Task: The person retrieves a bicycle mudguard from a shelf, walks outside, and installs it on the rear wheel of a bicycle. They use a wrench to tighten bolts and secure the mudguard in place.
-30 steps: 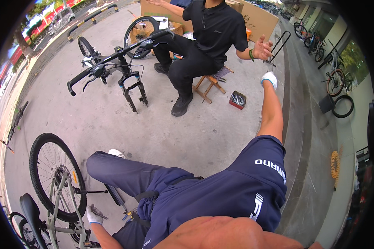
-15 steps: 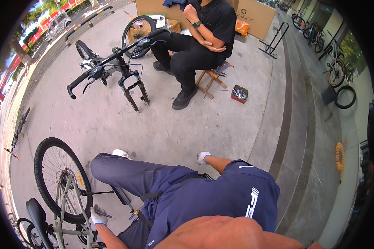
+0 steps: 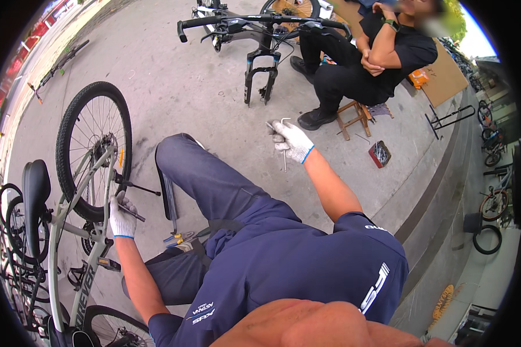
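In a white work glove, my left hand (image 3: pixel 123 218) is closed around a short dark rod (image 3: pixel 134 214), right beside the rear of a pale grey bicycle frame (image 3: pixel 90 173). The hand may touch the frame's tube; I cannot tell. The bike's rear wheel (image 3: pixel 125 124) with a black tyre stands just beyond, and a black kickstand (image 3: pixel 142 188) sticks out past the hand. My right hand (image 3: pixel 293 141), also gloved, is raised over the ground with a silver L-shaped hex key (image 3: pixel 285 162) in its fingers. The key's bent end shows above them, its long shaft below.
A person in black (image 3: pixel 353 69) sits on a low wooden stool (image 3: pixel 353 118), arms crossed. A bike's handlebar and fork (image 3: pixel 263 55) stand ahead. A red tool box (image 3: pixel 380 154) lies on the concrete. Yellow-handled pliers (image 3: pixel 179 237) lie near my leg; steps (image 3: pixel 428 214) run along the right.
My view has turned, so the scene sits differently. My right hand has come up from beside my body, and the hex key now shows in it. The left hand still holds the rod by the frame.
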`<action>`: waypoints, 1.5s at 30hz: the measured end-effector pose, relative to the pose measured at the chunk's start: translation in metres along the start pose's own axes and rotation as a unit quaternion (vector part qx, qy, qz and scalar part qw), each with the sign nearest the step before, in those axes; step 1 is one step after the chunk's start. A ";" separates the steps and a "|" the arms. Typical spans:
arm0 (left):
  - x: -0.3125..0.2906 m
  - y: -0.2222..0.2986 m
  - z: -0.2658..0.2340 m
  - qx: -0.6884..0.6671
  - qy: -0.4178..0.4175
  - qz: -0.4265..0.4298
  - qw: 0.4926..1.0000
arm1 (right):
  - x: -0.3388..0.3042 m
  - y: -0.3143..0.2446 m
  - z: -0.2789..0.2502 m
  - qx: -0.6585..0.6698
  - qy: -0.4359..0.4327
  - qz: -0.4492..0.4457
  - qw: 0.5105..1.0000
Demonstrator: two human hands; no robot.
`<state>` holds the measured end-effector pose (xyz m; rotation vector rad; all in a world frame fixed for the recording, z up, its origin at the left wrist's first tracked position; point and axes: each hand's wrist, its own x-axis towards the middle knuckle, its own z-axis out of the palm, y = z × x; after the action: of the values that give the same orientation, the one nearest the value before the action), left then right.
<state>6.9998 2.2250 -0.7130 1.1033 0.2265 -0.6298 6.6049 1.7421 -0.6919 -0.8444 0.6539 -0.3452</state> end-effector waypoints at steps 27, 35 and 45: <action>-0.069 0.044 0.059 -0.284 -0.118 0.081 0.948 | 0.065 0.043 0.389 -0.097 -0.345 0.126 0.925; -0.065 0.029 0.041 -0.310 -0.124 0.116 0.935 | 0.102 0.118 0.428 -0.416 -0.419 -0.065 0.804; -0.054 -0.002 0.031 -0.224 -0.043 0.051 0.972 | 0.081 0.156 0.396 -0.559 -0.416 -0.166 0.698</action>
<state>6.9509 2.2163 -0.6745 0.6463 0.2217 -0.5002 6.9304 2.0256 -0.6524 -2.1387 -0.2729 0.2089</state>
